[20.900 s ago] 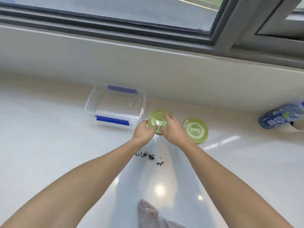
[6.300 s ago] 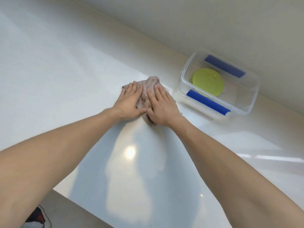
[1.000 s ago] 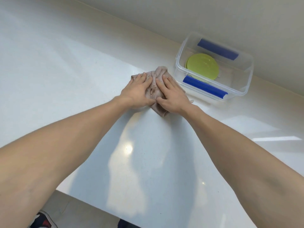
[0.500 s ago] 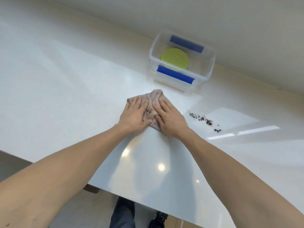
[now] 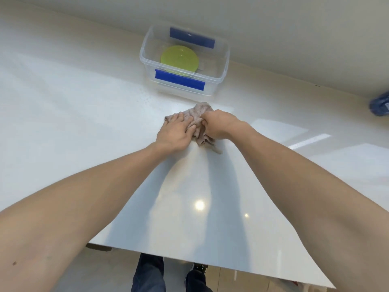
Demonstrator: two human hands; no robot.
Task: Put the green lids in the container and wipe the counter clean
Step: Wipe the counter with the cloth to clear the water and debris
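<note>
Hands are both lying on a crumpled cloth [image 5: 199,121] in the middle of the white counter [image 5: 73,123]. The left hand [image 5: 175,133] is lying flat on the near left part of the cloth, fingers straight and pressing down, not gripping. The right hand [image 5: 219,125] is bunching the right side of the cloth, with its fingers curled into the folds and holding it tight. The cloth is pinkish grey and wrinkly, and its long way is running from the far edge toward the person, with a little corner sticking out on the near side just under the right hand. Just past the cloth, near the back wall, a clear plastic container [image 5: 219,76] is sitting with no top on, and its long sides are running left to right. It is showing a blue clip [image 5: 179,79] on the near side and another blue clip [image 5: 192,40] on the far side. Inside it, the green lids [image 5: 179,57] are lying flat on the bottom, toward the left end; they are stacked, so I cannot tell how many there are. Far off at the right edge, something blue [image 5: 380,106] is lying on the counter, too blurry to tell what it is. Down below the counter's near edge, dark trouser legs [image 5: 147,275] and a shoe [image 5: 199,270] are showing.
</note>
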